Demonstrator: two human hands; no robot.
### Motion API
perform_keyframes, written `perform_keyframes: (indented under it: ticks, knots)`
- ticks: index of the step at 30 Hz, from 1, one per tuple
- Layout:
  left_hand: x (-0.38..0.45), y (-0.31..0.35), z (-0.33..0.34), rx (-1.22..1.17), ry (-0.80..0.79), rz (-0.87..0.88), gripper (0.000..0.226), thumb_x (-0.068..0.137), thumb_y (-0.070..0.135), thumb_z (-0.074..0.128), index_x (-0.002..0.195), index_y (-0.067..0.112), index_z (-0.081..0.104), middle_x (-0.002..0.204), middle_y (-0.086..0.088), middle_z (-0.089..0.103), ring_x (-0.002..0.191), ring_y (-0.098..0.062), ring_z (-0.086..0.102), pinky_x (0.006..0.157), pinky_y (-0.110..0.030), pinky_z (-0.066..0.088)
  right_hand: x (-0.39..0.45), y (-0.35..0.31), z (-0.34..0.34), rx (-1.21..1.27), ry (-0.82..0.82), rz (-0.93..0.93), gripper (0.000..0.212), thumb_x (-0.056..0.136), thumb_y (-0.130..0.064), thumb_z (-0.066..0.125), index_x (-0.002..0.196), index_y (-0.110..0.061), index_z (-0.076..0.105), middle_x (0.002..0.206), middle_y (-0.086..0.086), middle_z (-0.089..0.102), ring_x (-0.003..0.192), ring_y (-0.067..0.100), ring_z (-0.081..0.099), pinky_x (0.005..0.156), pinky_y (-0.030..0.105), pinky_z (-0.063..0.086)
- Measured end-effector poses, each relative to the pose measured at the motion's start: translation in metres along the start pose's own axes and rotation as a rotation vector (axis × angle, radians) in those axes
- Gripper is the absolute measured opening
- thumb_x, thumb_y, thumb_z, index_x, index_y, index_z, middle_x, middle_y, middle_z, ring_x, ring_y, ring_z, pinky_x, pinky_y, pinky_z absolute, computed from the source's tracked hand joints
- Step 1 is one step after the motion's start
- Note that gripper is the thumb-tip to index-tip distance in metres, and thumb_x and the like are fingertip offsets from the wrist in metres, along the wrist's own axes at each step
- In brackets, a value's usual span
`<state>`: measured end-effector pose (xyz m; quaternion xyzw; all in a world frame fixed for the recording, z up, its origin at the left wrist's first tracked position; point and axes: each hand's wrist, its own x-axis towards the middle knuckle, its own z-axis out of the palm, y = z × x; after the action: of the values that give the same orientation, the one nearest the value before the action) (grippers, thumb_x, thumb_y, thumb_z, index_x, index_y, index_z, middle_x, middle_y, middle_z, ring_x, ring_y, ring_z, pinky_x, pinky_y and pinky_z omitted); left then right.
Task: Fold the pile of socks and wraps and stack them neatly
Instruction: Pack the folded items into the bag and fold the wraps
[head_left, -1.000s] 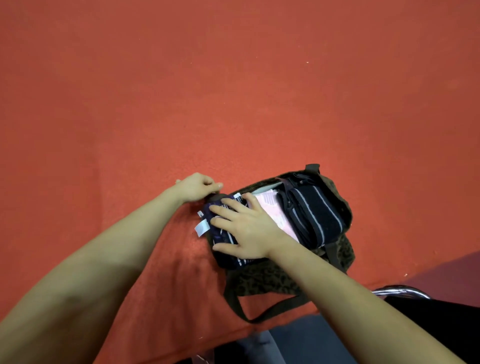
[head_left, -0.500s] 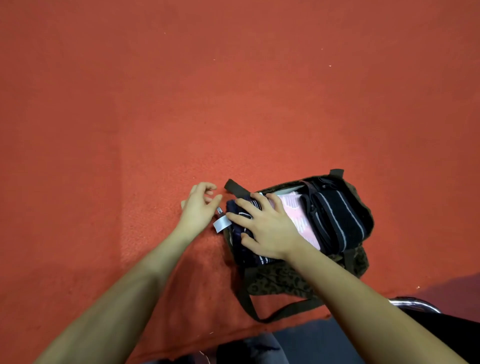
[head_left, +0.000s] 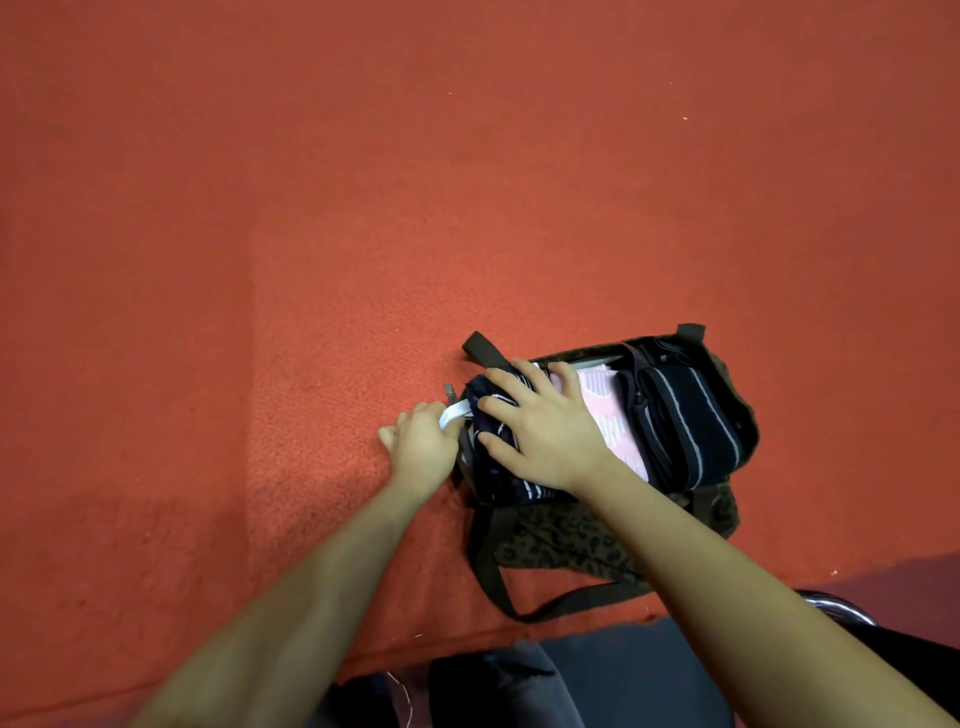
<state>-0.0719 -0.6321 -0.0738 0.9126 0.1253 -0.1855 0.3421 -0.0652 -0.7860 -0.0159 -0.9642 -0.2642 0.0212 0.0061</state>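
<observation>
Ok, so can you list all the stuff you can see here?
bag: one, dark brown with a spotted pattern, open on the red cloth, near the front edge
strap: one, dark brown, looping from the bag toward the cloth's edge
navy striped bundle: one, at the bag's left end
pink cloth: one, middle of the bag
black striped bundle: one, at the bag's right end
white tag: one, on the navy bundle
red cloth: one, covering the surface
left hand: at the bag's left end, by the tag
right hand: spread flat on the navy bundle
</observation>
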Motion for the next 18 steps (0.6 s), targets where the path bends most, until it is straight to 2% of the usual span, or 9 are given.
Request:
perform_keyframes:
  ticks: [4, 8, 10, 12, 14, 18]
  knots:
    - [-0.006, 0.001, -0.02, -0.05, 0.083, 0.017, 0.019, 0.097, 0.028, 0.049, 0.099, 0.014, 0.061, 0.097, -0.001, 0.056, 0.103, -0.02, 0.05, 0.072, -0.03, 0.013, -0.001, 0.001, -0.004, -0.016, 0.013, 0.019, 0.041, 0.085, -0.048, 0.043, 0.103, -0.022, 0.069, 0.127, 0.002, 0.061, 0.119, 0.031, 0.054, 0.096, 0.044, 0.023]
    - [-0.012, 0.013, -0.039, -0.121, 0.028, 0.016, 0.013, 0.099, 0.026, 0.045, 0.092, 0.021, 0.056, 0.075, 0.007, 0.057, 0.088, -0.018, 0.055, 0.076, -0.03, 0.017, -0.006, 0.002, -0.004, -0.026, 0.008, 0.07, 0.058, 0.089, -0.052, 0.038, 0.127, -0.013, 0.057, 0.136, 0.004, 0.055, 0.128, 0.028, 0.048, 0.102, 0.043, 0.02]
    - [-0.016, 0.021, -0.042, -0.113, 0.027, 0.012, 0.016, 0.1, 0.024, 0.044, 0.089, 0.018, 0.052, 0.065, 0.009, 0.05, 0.081, -0.019, 0.053, 0.076, -0.031, 0.018, -0.008, 0.001, -0.004, -0.041, 0.046, 0.097, 0.058, 0.088, -0.051, 0.039, 0.123, -0.009, 0.059, 0.136, 0.007, 0.054, 0.127, 0.029, 0.048, 0.101, 0.041, 0.023]
    - [-0.021, 0.027, -0.044, -0.092, 0.067, 0.036, 0.018, 0.1, 0.022, 0.042, 0.084, 0.017, 0.049, 0.063, 0.008, 0.047, 0.077, -0.02, 0.05, 0.071, -0.031, 0.014, -0.009, -0.001, -0.004, -0.066, 0.118, 0.142, 0.053, 0.086, -0.05, 0.042, 0.115, -0.011, 0.064, 0.129, 0.013, 0.057, 0.115, 0.033, 0.046, 0.095, 0.041, 0.028]
    - [-0.024, 0.03, -0.046, -0.043, 0.137, 0.091, 0.017, 0.099, 0.022, 0.042, 0.085, 0.018, 0.049, 0.069, 0.008, 0.051, 0.083, -0.02, 0.051, 0.071, -0.032, 0.014, -0.011, -0.003, -0.004, -0.102, 0.164, 0.184, 0.051, 0.086, -0.051, 0.043, 0.111, -0.014, 0.067, 0.112, 0.014, 0.06, 0.098, 0.03, 0.047, 0.089, 0.04, 0.03]
    - [-0.029, 0.029, -0.044, 0.075, 0.207, 0.176, 0.016, 0.099, 0.025, 0.042, 0.1, 0.016, 0.056, 0.094, 0.003, 0.058, 0.103, -0.021, 0.048, 0.091, -0.035, 0.016, -0.011, -0.004, -0.003, -0.138, 0.143, 0.198, 0.052, 0.087, -0.053, 0.04, 0.111, -0.017, 0.068, 0.098, 0.004, 0.062, 0.086, 0.025, 0.058, 0.085, 0.039, 0.029]
